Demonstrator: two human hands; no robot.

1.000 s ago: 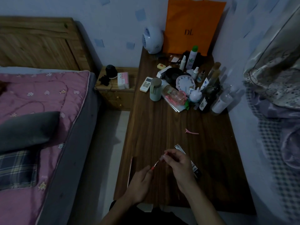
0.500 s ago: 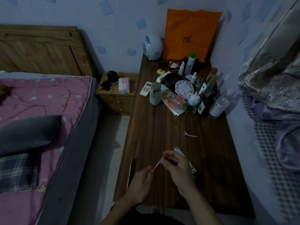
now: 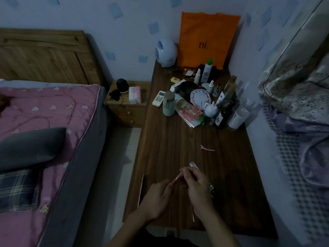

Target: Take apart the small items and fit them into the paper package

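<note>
Both hands meet over the near part of a dark wooden table (image 3: 165,154). My right hand (image 3: 196,187) pinches the upper end of a thin red stick-like tool (image 3: 176,179). My left hand (image 3: 157,196) holds its lower end with curled fingers. A flat silver-and-black packet (image 3: 193,164) lies on the table, mostly hidden under my right hand. A thin rod (image 3: 192,213) lies on the table below my right wrist.
A pink hair clip (image 3: 207,148) lies mid-table. Bottles, a clock (image 3: 200,99), a cup (image 3: 168,106) and a remote (image 3: 158,98) crowd the far end, before an orange bag (image 3: 207,38) and a fan (image 3: 166,52). A bed (image 3: 53,125) and nightstand (image 3: 127,107) stand left.
The view has tilted slightly, shifting the scene down. Both hands keep hold of the red tool, with the right hand's fingers shifting a little along it.
</note>
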